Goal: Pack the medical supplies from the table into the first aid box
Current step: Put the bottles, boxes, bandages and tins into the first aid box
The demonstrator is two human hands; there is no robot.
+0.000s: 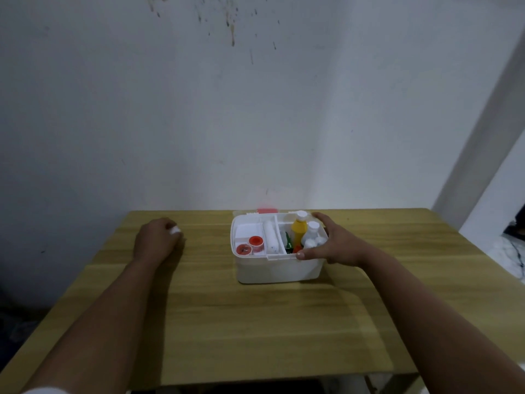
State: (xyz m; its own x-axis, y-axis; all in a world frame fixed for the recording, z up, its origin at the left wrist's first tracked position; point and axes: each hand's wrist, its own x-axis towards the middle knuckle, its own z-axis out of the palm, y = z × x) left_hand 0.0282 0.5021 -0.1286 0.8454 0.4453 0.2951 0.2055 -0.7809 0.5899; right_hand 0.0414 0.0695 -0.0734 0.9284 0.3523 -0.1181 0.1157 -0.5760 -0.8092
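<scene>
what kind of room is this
Probably a plain room at home, not a clinic: a bare wooden table pushed against a stained white wall, holding only a small first aid box.

Counter [255, 322]: light wood grain, rectangular, set against the wall. Wall [199, 109]: white, marked with dark brownish splatter stains [231, 27] near the top. A pale angled beam [483, 123] runs along the right side. Crumpled white fabric [508, 257] lies beyond the right edge.
</scene>
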